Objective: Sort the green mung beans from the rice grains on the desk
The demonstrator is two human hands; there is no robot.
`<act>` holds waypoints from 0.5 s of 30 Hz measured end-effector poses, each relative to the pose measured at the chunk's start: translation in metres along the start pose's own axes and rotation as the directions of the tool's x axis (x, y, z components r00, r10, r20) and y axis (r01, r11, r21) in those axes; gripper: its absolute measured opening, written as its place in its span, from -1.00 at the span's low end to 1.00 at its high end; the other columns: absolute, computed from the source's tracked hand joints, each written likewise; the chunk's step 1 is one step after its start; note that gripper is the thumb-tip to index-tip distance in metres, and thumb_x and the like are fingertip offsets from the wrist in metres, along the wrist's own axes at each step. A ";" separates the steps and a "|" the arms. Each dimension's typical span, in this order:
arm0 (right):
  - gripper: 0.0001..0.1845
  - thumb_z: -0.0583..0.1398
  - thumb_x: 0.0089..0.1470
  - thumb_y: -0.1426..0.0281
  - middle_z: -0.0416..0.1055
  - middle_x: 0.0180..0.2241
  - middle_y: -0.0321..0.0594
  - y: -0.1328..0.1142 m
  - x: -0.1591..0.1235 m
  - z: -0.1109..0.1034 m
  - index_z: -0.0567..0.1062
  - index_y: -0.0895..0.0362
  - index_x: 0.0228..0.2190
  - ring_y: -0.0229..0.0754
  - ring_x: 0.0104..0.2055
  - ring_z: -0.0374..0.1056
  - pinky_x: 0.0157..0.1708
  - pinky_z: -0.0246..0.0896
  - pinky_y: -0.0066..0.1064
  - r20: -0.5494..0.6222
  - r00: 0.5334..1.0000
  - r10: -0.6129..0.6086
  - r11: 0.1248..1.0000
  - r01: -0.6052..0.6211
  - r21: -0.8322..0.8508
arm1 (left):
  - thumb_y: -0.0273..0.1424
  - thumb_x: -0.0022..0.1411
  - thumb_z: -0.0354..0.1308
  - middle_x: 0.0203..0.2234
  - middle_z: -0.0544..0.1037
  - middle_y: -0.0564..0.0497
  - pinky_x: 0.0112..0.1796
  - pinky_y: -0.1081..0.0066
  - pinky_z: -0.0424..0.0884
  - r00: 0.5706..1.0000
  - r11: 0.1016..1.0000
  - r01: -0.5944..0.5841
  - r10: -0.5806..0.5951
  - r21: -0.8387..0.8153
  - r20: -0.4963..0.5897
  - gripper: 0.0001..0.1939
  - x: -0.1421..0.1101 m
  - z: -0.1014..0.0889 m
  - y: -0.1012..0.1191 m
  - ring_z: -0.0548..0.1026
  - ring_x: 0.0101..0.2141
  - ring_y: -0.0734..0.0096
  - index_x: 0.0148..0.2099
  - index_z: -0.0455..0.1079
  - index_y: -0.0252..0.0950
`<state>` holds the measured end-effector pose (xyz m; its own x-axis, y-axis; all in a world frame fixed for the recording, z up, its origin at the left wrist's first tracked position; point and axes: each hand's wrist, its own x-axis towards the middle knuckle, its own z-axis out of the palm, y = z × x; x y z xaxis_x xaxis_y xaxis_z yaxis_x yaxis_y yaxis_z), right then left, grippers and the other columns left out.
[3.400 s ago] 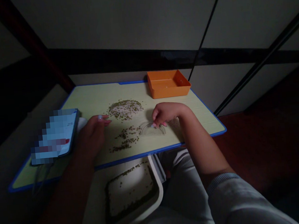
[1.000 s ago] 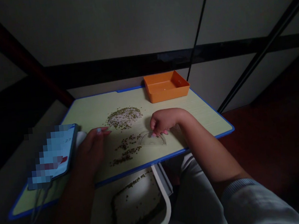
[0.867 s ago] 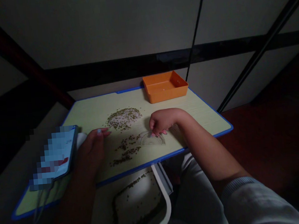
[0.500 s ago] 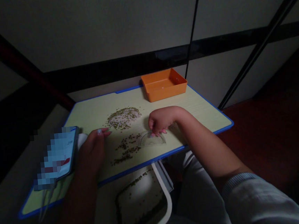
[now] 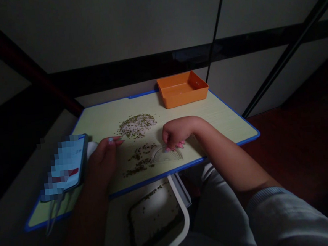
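My right hand bends down over a clear half-round protractor, its fingers pinched on the curved upper edge. The protractor lies flat near the front of the yellow tabletop, its straight side facing me. Touching its left side are scattered small green beans. Behind them is a pile of white grains mixed with green beans. My left hand rests at the left of the beans, fingers stretched to the right and holding nothing visible. Its fingertips are just short of the pile.
An orange bin stands at the back edge. On the left a phone leans on a white support, a cable hanging below it. Under the table's front edge is a white-rimmed tray with green beans along its sides. Cabinet panels rise behind.
The view has shifted slightly. My right hand and the protractor stay nearly in place, with the fingers still on its upper edge. My left hand keeps its pose.
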<state>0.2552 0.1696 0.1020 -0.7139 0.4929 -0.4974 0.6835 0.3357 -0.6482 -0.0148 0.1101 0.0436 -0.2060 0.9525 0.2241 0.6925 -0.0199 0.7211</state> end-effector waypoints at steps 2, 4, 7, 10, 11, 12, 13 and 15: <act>-0.66 0.31 0.19 0.51 0.31 -0.76 -0.47 -0.001 0.001 0.001 0.47 0.16 -0.61 -0.32 -0.62 0.22 -0.38 0.15 -0.41 0.015 1.000 -0.012 1.000 0.012 -0.008 | -0.06 0.43 -0.09 -0.03 0.73 -0.06 0.20 0.07 0.45 1.000 1.000 -0.003 0.003 0.007 0.004 -0.57 0.000 0.000 -0.001 0.59 0.10 0.07 -0.01 0.51 -0.14; -0.66 0.30 0.18 0.52 0.31 -0.75 -0.47 0.000 0.002 0.001 0.47 0.16 -0.62 -0.32 -0.62 0.21 -0.38 0.15 -0.41 0.026 0.999 -0.024 1.000 0.025 -0.012 | -0.05 0.44 -0.10 -0.03 0.72 -0.04 0.20 0.08 0.44 1.000 1.000 -0.005 0.005 0.015 0.002 -0.57 0.000 0.001 -0.002 0.58 0.11 0.07 -0.02 0.51 -0.13; -0.72 0.29 0.16 0.56 0.31 -0.74 -0.48 0.002 0.000 -0.001 0.49 0.16 -0.58 -0.33 -0.61 0.22 -0.39 0.15 -0.43 0.004 0.999 -0.037 0.999 0.037 -0.009 | -0.06 0.45 -0.11 -0.01 0.71 -0.05 0.20 0.11 0.42 1.000 1.000 -0.005 0.005 0.012 0.000 -0.57 0.000 0.001 -0.002 0.57 0.12 0.09 -0.02 0.51 -0.14; -0.77 0.28 0.12 0.58 0.33 -0.71 -0.48 0.006 -0.003 -0.003 0.51 0.17 -0.56 -0.35 -0.61 0.22 -0.41 0.14 -0.44 -0.028 0.999 -0.031 0.999 0.031 0.006 | -0.06 0.45 -0.12 0.00 0.71 -0.08 0.22 0.11 0.41 1.000 1.000 -0.015 0.015 0.005 0.009 -0.56 0.000 0.002 -0.001 0.57 0.12 0.10 -0.04 0.50 -0.17; -0.78 0.27 0.11 0.59 0.34 -0.70 -0.47 0.006 -0.003 -0.004 0.52 0.18 -0.55 -0.35 -0.60 0.21 -0.41 0.14 -0.44 -0.036 0.999 -0.026 1.000 0.026 0.012 | -0.06 0.45 -0.12 0.00 0.70 -0.09 0.22 0.11 0.40 1.000 1.000 -0.018 0.018 0.003 0.012 -0.55 -0.001 0.002 0.000 0.57 0.12 0.10 -0.04 0.50 -0.18; -0.79 0.27 0.10 0.59 0.34 -0.69 -0.47 0.007 -0.004 -0.004 0.52 0.18 -0.55 -0.35 -0.60 0.21 -0.42 0.14 -0.44 -0.043 0.999 -0.020 1.000 0.021 0.014 | -0.06 0.45 -0.12 0.00 0.70 -0.10 0.22 0.11 0.41 1.000 1.000 -0.018 0.018 0.001 0.015 -0.55 0.000 0.002 0.000 0.57 0.12 0.10 -0.03 0.50 -0.19; -0.79 0.26 0.10 0.60 0.35 -0.68 -0.47 0.008 -0.004 -0.005 0.53 0.18 -0.54 -0.35 -0.60 0.21 -0.42 0.14 -0.44 -0.051 0.999 -0.015 1.000 0.016 0.014 | -0.07 0.45 -0.12 -0.01 0.70 -0.10 0.21 0.11 0.42 1.000 1.000 -0.015 0.015 0.000 0.014 -0.55 0.000 0.001 0.000 0.58 0.10 0.10 -0.03 0.50 -0.19; -0.80 0.26 0.11 0.59 0.34 -0.69 -0.46 0.008 -0.003 -0.004 0.53 0.18 -0.53 -0.34 -0.59 0.22 -0.41 0.15 -0.43 -0.062 0.998 -0.009 1.000 0.009 0.005 | -0.07 0.45 -0.12 -0.03 0.71 -0.09 0.19 0.11 0.44 1.000 1.000 -0.007 0.007 0.001 0.012 -0.55 0.000 0.001 0.000 0.60 0.08 0.11 -0.02 0.51 -0.20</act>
<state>0.2638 0.1742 0.1008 -0.7092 0.5388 -0.4546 0.6759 0.3365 -0.6557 -0.0136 0.1101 0.0428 -0.1926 0.9561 0.2209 0.6945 -0.0262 0.7190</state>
